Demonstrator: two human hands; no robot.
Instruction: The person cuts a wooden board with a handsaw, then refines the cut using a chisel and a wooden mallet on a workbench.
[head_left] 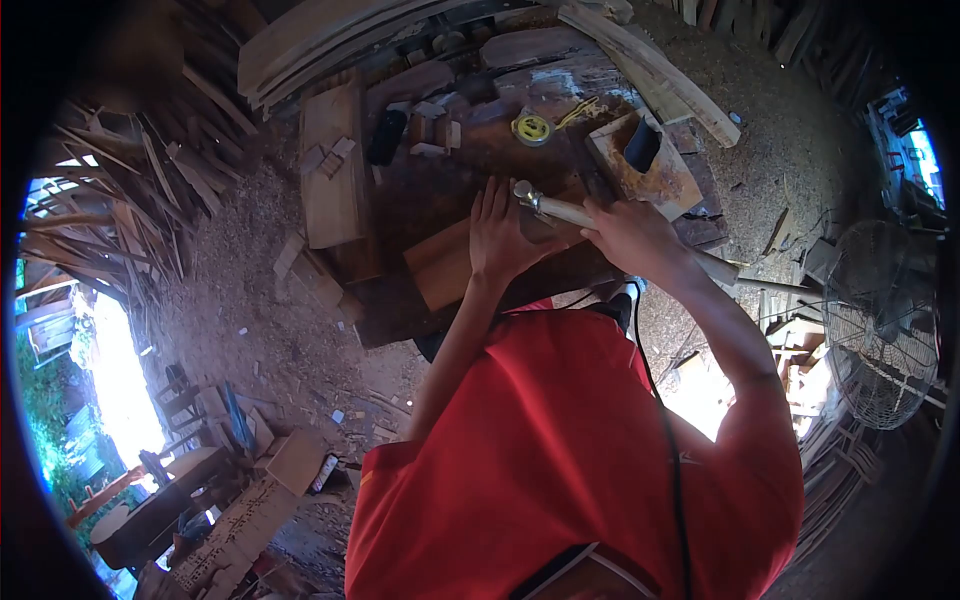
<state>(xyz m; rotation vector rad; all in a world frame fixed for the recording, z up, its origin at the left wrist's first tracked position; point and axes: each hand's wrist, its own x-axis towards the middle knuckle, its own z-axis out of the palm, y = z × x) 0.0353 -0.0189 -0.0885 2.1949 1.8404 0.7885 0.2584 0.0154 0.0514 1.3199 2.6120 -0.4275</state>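
Note:
My right hand (625, 235) is closed round the wooden handle of a hammer (565, 211). The hammer's metal head (527, 194) is just right of the fingers of my left hand (500, 235). That left hand lies spread on a flat wooden board (445, 262) at the near side of the workbench (400, 225), its fingers pointing away from me and its thumb out to the right. Whether the hammer head touches anything below it cannot be told.
A yellow tape measure (532, 128), a dark object (387, 137), small wood blocks (430, 128) and a dark cylinder (642, 146) lie on the bench. Long planks (330, 45) are at the far edge. A fan (880, 325) stands at the right. A cable (655, 390) crosses my shirt.

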